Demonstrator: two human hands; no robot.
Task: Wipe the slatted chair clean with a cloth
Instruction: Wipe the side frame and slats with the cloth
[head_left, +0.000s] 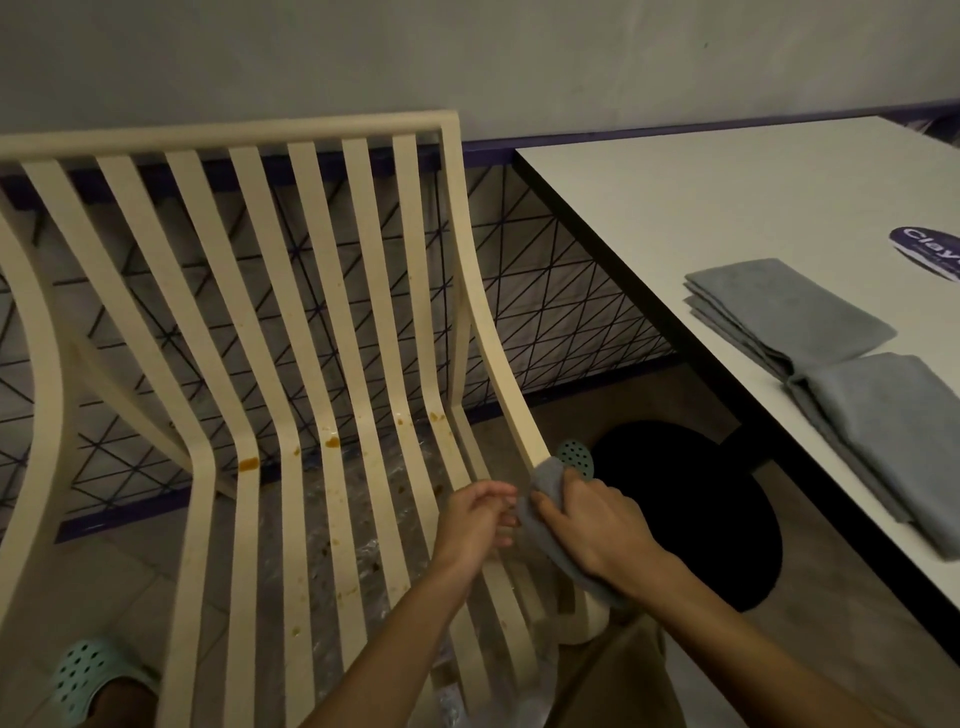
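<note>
The person is wiping the slatted chair at its right-hand side rail, where the seat is beginning to curve up into the back. The right hand is gripping a grey cloth, fingers curling round it and pressing it onto the rail. The left hand is sitting just beside it with curled fingers, though whether it is holding a slat or the cloth's edge I cannot tell. Judging by the orange-brown stains showing on the slats at the seat's bend (several more are dotting the seat itself), the job is looking early. The next move is likely calling for the cloth to be travelling leftward, slat by slat, with firm pressure on each spot. Spare folded cloths are lying on the table to the right.
</note>
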